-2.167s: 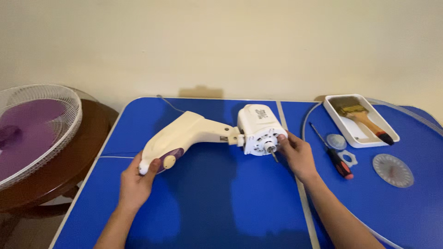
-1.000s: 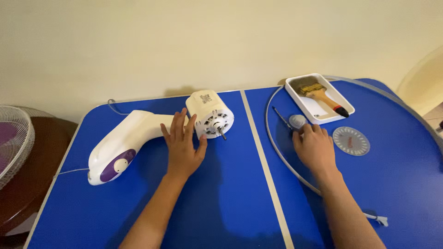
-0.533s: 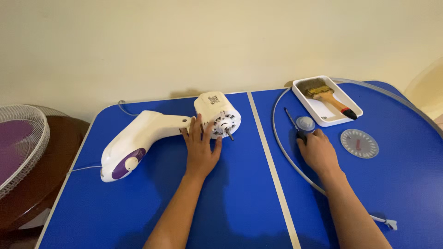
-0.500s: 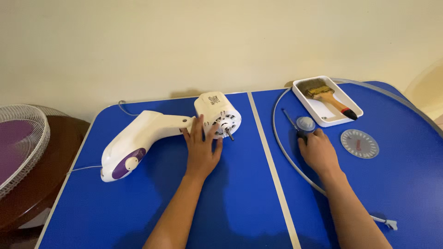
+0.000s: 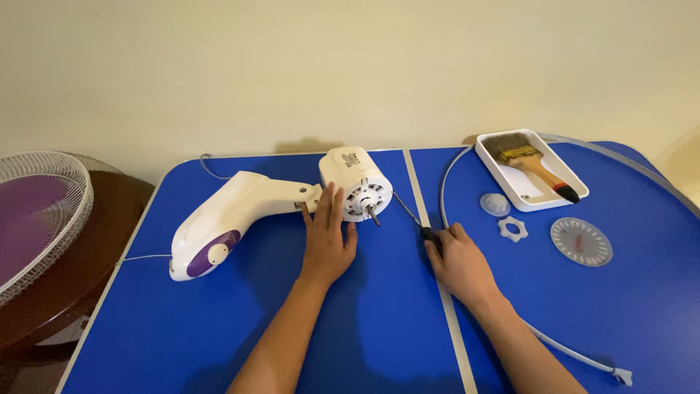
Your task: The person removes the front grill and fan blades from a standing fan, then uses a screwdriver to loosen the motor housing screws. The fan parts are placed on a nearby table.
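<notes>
Left hand: my left hand (image 5: 326, 241) lies flat, fingers spread, against the fan motor (image 5: 356, 185).
Right hand: my right hand (image 5: 459, 263) is closed around the screwdriver (image 5: 413, 217), tip pointing toward the motor.
Surface: blue table (image 5: 364, 321); beige wall beyond.

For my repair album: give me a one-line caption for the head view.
Left hand steadies the fan motor while the right hand brings a screwdriver toward it.

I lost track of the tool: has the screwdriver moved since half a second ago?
Yes. The screwdriver, in the right hand, has crossed left from beside the clear cap to the table's centre seam, its tip pointing at the motor.
</notes>
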